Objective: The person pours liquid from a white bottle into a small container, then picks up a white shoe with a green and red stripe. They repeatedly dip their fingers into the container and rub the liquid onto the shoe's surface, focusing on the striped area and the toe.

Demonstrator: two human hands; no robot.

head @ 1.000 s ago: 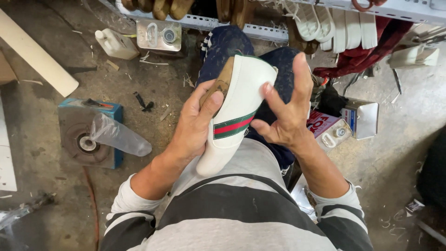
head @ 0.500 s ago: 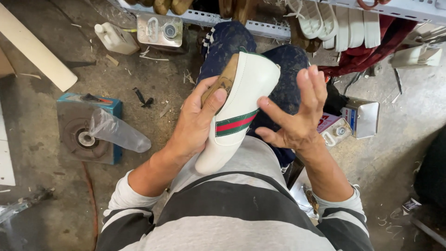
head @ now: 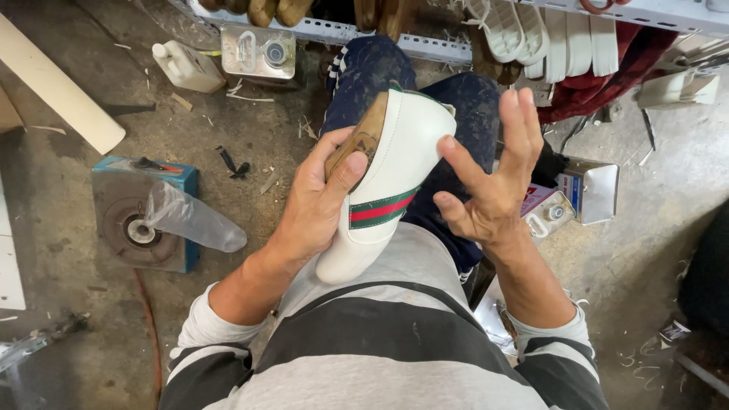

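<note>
While the left hand (head: 319,209) is gripping the white leather shoe upper with the green-and-red stripe (head: 387,182) over the lap, thumb pressing on its tan wooden last, the right hand (head: 490,186) is hanging just beside it, fingers spread, holding nothing. With one hand gripping, the shoe is risking a slip onto the dusty concrete floor (head: 250,137).

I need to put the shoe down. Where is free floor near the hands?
Bare concrete lies left of the left hand, between the blue box and white bottle. Right of the right hand, metal cans crowd the floor.
</note>
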